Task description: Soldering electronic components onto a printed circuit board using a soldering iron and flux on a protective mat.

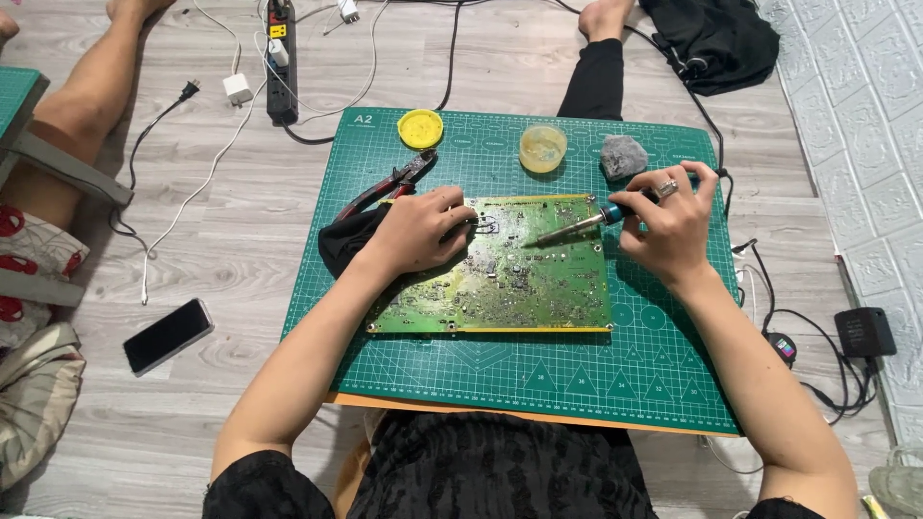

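A green circuit board [519, 288] lies on a green cutting mat [577, 375] on the floor. My left hand [423, 229] rests on the board's upper left part, fingers curled around a thin strand of solder wire at its tip. My right hand [673, 221] grips a blue-handled soldering iron [582, 227], whose metal tip points left and touches the board near its upper middle. A ring shows on one finger of my right hand.
Red-handled pliers [389, 185], a black cloth [348, 240], a yellow lid [420, 128], a small open jar [542, 148] and a grey sponge-like lump [623, 156] sit on the mat. A phone [167, 335], power strip [281, 58], cables and another person's legs [77, 106] lie at left.
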